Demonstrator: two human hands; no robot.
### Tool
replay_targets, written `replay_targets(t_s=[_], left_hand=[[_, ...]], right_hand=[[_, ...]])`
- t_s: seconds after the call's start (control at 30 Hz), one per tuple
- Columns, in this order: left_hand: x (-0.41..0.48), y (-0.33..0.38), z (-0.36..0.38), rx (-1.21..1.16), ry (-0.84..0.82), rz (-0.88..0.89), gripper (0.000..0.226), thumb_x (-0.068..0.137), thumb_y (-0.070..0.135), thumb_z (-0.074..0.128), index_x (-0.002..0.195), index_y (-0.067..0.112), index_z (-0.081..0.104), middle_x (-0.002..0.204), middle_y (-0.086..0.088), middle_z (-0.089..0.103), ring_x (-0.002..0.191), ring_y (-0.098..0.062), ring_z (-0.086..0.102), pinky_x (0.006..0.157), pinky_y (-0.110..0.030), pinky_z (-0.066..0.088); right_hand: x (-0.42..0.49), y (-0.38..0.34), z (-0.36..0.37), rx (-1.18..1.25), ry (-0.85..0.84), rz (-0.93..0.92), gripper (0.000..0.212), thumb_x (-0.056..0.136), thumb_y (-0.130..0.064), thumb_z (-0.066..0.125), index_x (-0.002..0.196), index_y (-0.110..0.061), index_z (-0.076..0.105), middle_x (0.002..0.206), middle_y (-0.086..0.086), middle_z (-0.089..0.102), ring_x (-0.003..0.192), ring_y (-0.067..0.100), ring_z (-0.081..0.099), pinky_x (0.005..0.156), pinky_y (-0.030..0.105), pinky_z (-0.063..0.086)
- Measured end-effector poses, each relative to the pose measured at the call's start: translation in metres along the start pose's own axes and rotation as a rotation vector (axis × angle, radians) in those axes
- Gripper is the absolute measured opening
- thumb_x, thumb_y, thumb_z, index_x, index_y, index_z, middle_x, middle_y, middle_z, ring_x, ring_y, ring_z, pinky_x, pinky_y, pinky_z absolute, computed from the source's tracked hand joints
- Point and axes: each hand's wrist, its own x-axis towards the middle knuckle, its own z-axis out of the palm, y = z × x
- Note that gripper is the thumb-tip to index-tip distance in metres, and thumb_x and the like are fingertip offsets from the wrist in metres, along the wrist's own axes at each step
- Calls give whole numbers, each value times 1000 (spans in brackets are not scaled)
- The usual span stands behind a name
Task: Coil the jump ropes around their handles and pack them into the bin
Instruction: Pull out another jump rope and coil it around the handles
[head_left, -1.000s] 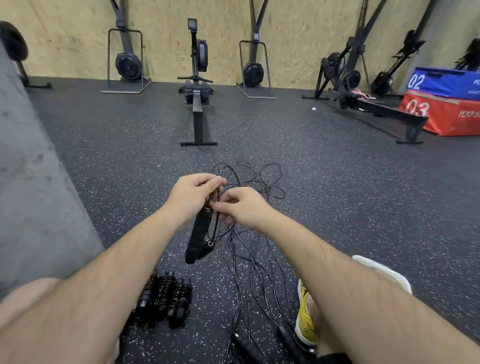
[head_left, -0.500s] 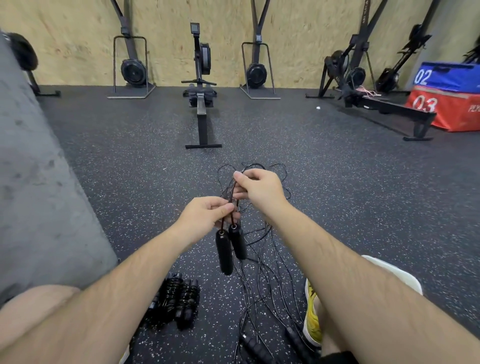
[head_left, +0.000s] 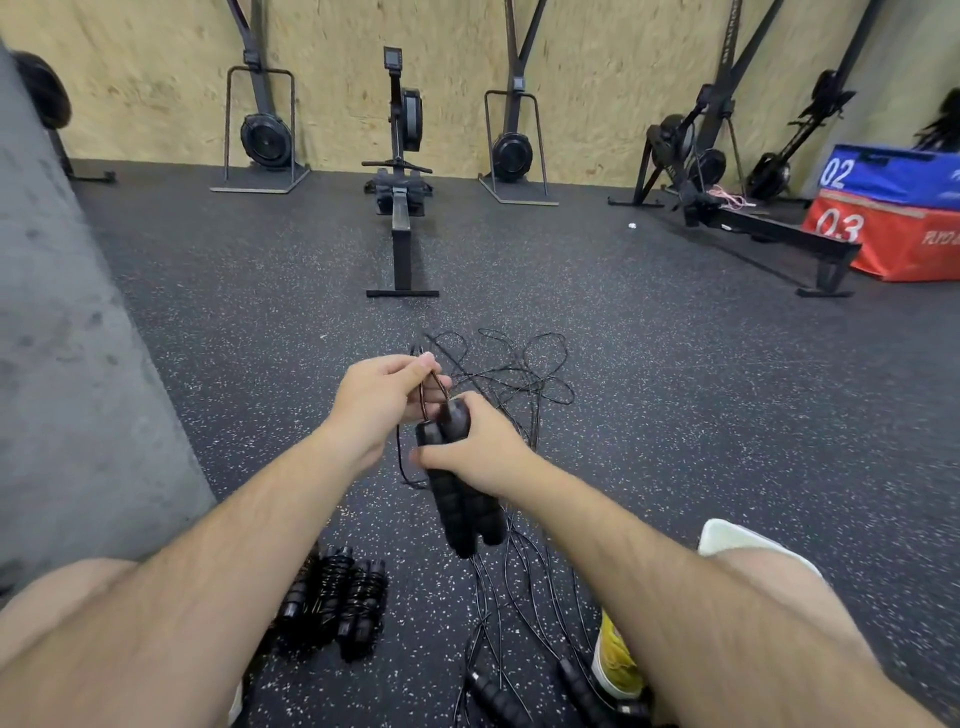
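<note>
Hands now reversed: right hand (head_left: 483, 457) on handles (head_left: 460, 519), left hand (head_left: 379, 400) on rope (head_left: 434, 392).

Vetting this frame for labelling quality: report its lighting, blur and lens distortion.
Head view: lighting is even, with faint shadows and no glare on the floor. Head view: the left hand, pinching the cord, and the right hand, gripping the paired handles, look slightly smeared, while the coiled ropes read clearly. Head view: wide-angle distortion swells the forearms and slants the concrete wall at left.
</note>
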Motion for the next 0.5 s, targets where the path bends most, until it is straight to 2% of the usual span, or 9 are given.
replay_targets(t_s=[0.03,0.1,0.17,0.2,0.23,0.27,0.33,0.4,0.5], left_hand=[[0,0,-3,77,20,-7,29,102,26,59,93,1,70,87,-15,75,72,-18,70,64,-29,61],[3,-3,-14,539,121,72,38,101,41,55,86,9,69,84,-7,75,73,-18,71,67,-34,59],[0,-2,-23,892,228,268,20,97,35,55,96,17,64,98,1,67,86,-16,64,76,-35,51],[-3,-1,-26,925,153,341,18,92,23,57,109,19,60,110,3,60,97,-14,60,86,-36,50],[-5,-1,-28,912,5,401,39,84,15,58,123,21,56,120,4,54,109,-13,56,98,-36,46],[-7,-1,-27,899,-178,434,58,76,13,58,133,23,52,129,5,50,120,-12,51,108,-36,40],[-15,-3,-23,925,-426,395,80,66,26,60,144,30,43,139,10,46,130,-9,45,113,-32,32],[-16,-13,-20,923,-499,334,92,61,40,64,148,37,33,141,12,46,130,-10,46,112,-32,34],[-13,-20,-16,923,-407,307,101,60,44,71,151,31,31,143,2,43,132,-16,44,115,-38,35]], right_hand=[[2,-3,-4,-22,0,-4,48,65,-31,84,100,-18,53,95,-3,65,78,10,55,70,30,47],[6,-8,-17,-82,-41,-21,46,63,-29,81,97,-13,55,98,6,69,76,15,58,75,35,53],[6,-11,-32,-176,-116,-31,49,61,-29,82,98,-13,55,99,7,69,82,20,66,79,39,56],[7,-12,-38,-210,-156,-18,51,61,-30,83,99,-15,54,98,5,70,84,21,68,78,41,58],[8,-12,-42,-226,-196,0,52,60,-29,83,100,-16,52,99,5,70,83,22,70,77,44,60],[8,-13,-45,-221,-240,14,54,61,-26,82,102,-16,49,100,7,70,82,24,72,77,48,60],[9,-13,-47,-117,-320,59,58,64,-15,82,108,-14,44,102,15,71,79,31,75,74,57,60],[7,-16,-48,24,-377,106,57,67,-5,81,109,-11,43,101,23,72,75,36,75,72,61,59],[4,-20,-50,142,-365,104,44,73,5,75,102,-7,43,95,27,71,70,37,73,68,53,61]])
